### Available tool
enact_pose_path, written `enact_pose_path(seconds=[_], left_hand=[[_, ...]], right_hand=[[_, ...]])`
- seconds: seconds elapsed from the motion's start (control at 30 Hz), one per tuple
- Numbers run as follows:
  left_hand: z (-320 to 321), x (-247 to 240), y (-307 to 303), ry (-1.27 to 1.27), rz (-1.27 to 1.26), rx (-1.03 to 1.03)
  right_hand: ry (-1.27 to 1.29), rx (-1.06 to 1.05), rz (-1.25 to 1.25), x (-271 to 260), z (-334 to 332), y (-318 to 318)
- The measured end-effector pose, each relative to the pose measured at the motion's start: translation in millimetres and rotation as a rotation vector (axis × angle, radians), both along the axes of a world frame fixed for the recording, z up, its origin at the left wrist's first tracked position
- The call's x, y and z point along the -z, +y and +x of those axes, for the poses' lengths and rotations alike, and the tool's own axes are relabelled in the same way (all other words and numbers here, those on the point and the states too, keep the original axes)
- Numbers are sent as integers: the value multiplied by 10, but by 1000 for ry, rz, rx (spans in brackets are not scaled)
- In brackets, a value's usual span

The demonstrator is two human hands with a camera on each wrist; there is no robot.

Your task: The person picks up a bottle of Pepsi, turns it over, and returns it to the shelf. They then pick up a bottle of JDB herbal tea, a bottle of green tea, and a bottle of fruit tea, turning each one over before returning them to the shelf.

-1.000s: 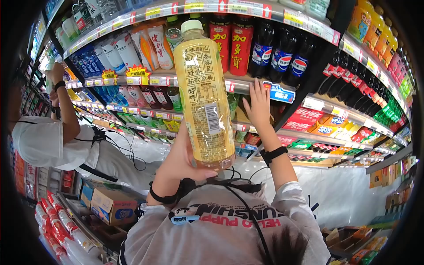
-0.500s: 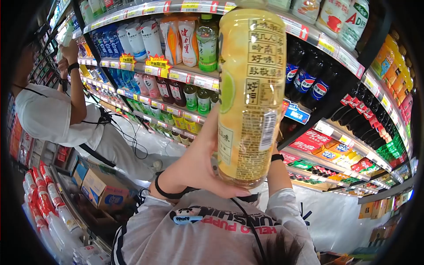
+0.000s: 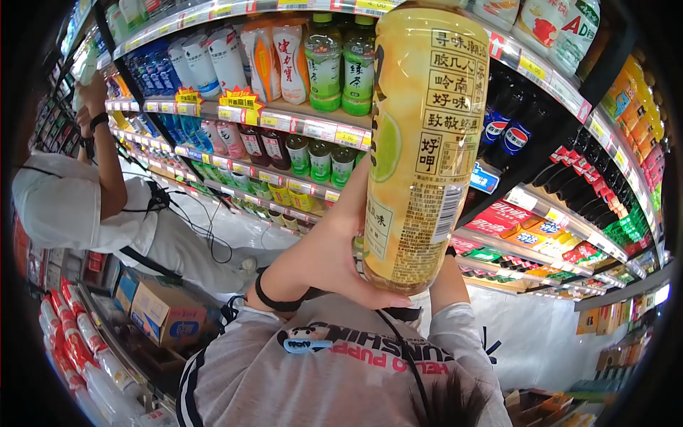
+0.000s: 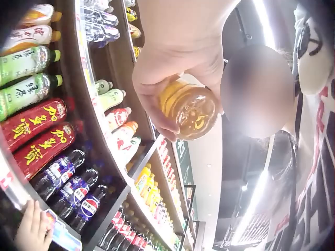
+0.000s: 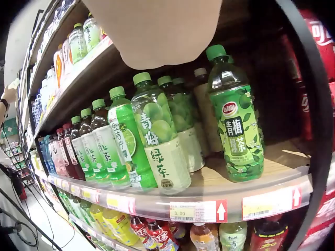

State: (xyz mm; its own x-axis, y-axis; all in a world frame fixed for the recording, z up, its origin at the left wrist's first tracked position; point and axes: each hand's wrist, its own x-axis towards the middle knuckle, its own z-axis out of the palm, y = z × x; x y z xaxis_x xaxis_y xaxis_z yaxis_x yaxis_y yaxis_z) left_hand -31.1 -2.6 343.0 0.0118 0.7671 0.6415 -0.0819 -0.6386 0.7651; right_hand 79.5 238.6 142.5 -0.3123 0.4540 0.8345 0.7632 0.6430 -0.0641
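Note:
My left hand [image 3: 338,245] grips a large yellow drink bottle [image 3: 427,149] by its lower part, thumb across the base. The bottle stands upright close to the head camera, its printed label and a lime picture facing me. From below, in the left wrist view, the fingers [image 4: 157,107] wrap around the bottle [image 4: 196,112]. My right hand [image 4: 34,228] touches the shelf front beside a blue sign [image 4: 64,235], fingers straight. In the head view the bottle covers that hand. Several cola bottles [image 4: 89,206] stand just above it.
Green tea bottles [image 5: 238,123] line the shelf under my right wrist. Curved shelf edges [image 5: 199,209] carry price tags. At left another person in white [image 3: 78,192] reaches to the shelves, near loose cables [image 3: 203,220]. Cardboard boxes [image 3: 167,309] and red-capped packs [image 3: 67,320] lie lower left.
My left hand has brought the bottle closer to the head camera and to the right, turning it so the lime shows. The bottle now hides my right hand in the head view.

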Motion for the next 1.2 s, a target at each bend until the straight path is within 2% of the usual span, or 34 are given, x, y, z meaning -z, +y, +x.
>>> enact_pose_path(seconds=[0.57,0.73,0.77,0.8,0.87,0.97,1.2], left_hand=[[-675,-112,388,247,27,156],[-831,51,314,61,-203,319],[-852,116,281,44,-213,311],[-855,201,223,18,-231,300],[-882,239,93,-17,-340,222],[-964,235,111,-86,-351,323],[-876,136,85,-70,-334,117]], right_hand=[[-74,116,-41,248,-19,164],[-66,173,-44,301,-40,179],[-53,184,-44,317,-42,176],[-191,221,-57,326,6,183],[-146,204,32,266,-9,194],[-125,199,93,300,-5,214],[-87,160,169,304,-21,290]])
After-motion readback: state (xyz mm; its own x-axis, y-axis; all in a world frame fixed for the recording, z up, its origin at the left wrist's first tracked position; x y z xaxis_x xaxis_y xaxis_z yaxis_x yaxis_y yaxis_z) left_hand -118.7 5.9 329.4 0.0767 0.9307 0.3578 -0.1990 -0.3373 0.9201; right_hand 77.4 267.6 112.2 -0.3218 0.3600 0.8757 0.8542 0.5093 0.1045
